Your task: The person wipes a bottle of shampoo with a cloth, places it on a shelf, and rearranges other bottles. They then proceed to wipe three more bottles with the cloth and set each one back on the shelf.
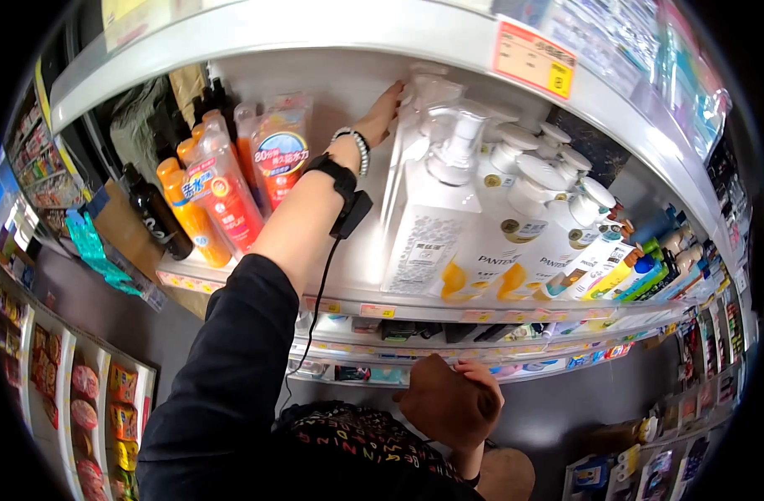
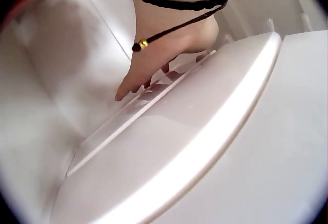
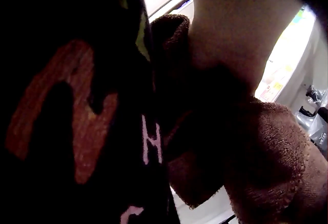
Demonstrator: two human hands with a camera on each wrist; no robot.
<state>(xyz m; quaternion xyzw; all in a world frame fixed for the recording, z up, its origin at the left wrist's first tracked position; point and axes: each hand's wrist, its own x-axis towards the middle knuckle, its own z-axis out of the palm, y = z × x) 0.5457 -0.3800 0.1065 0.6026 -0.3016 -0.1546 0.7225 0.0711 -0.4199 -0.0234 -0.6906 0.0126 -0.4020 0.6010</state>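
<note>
My left hand [image 1: 385, 115] reaches deep into the shelf, near its back, beside a clear upright divider. Its fingers [image 2: 134, 80] point down, fairly straight, along the divider [image 2: 138, 112] in the left wrist view. On the divider's other side stands a row of white pump bottles, the front one a clear-topped pump bottle [image 1: 436, 225] with a patterned label. Down by the waist, my right hand [image 1: 480, 380] grips a bunched brown towel [image 1: 448, 405]. The terry weave of the towel [image 3: 271, 152] shows in the right wrist view, where the cloth covers most of the fingers.
Orange bottles [image 1: 200, 217] and a red-labelled pack [image 1: 280, 154] stand left of the forearm. White Pantene bottles [image 1: 503, 250] fill the right side. A shelf edge with a price tag [image 1: 534, 58] hangs overhead. Snack racks [image 1: 85, 401] stand low at the left.
</note>
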